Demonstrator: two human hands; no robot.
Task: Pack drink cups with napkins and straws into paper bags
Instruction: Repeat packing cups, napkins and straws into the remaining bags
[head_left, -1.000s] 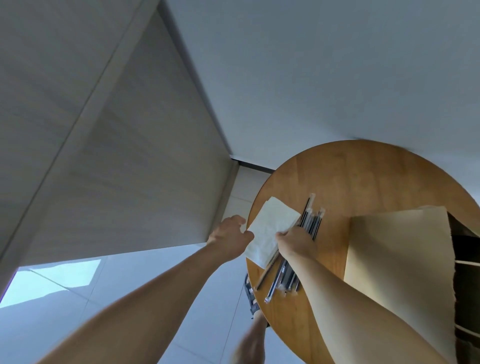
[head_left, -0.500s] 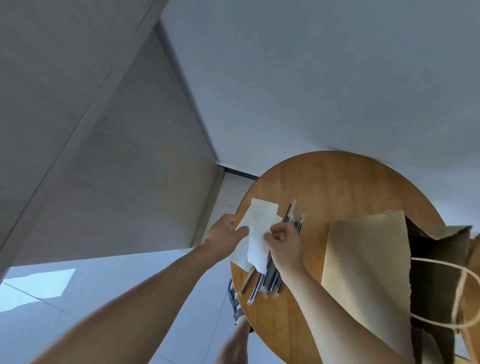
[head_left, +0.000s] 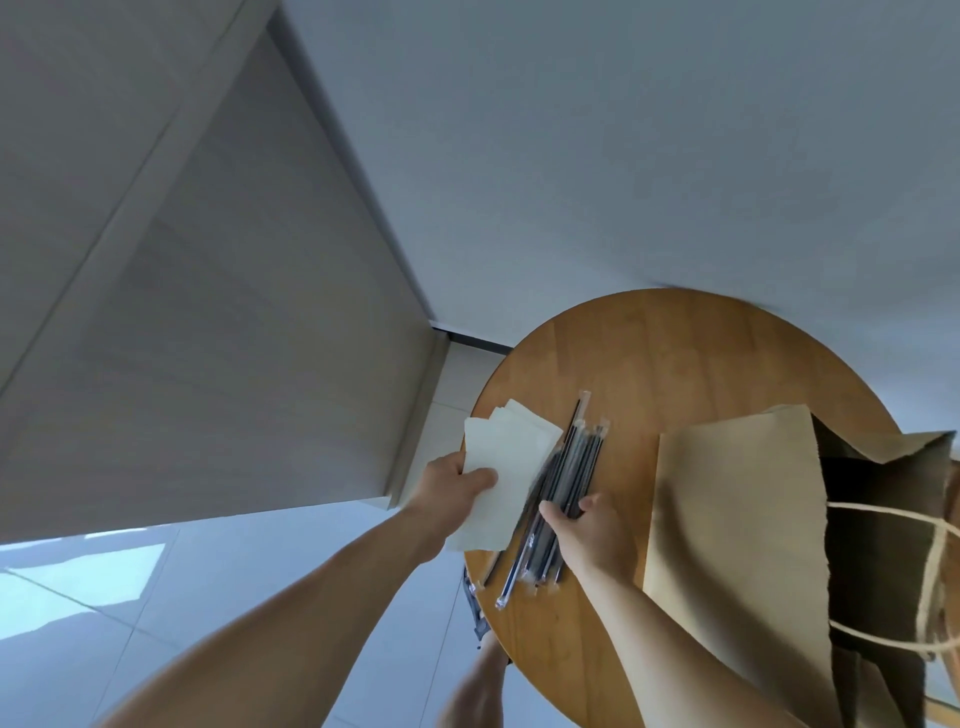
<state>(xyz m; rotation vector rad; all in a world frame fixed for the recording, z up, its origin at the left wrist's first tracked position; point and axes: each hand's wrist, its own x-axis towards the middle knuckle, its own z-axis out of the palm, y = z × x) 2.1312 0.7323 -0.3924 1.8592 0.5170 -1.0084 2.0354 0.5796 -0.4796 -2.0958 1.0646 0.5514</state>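
On the left part of the round wooden table (head_left: 675, 364) lies a pile of white napkins (head_left: 511, 447). My left hand (head_left: 452, 486) pinches the top napkin at its left edge, thumb on top. Beside the napkins lies a bundle of black wrapped straws (head_left: 566, 478). My right hand (head_left: 589, 525) has its fingers curled around straws near the bundle's middle. A brown paper bag (head_left: 737, 525) with twine handles stands open at the right, its dark inside facing right. No drink cup is in view.
The table stands close to a grey wall and a pale cabinet side at the left. Light floor tiles lie below. A dark object (head_left: 475, 608) shows under the table's near-left edge, next to my leg.
My right hand has let go of the napkin and moved onto the straws. My left hand keeps hold of the napkin, which now lies flatter over the pile. The camera has tilted.
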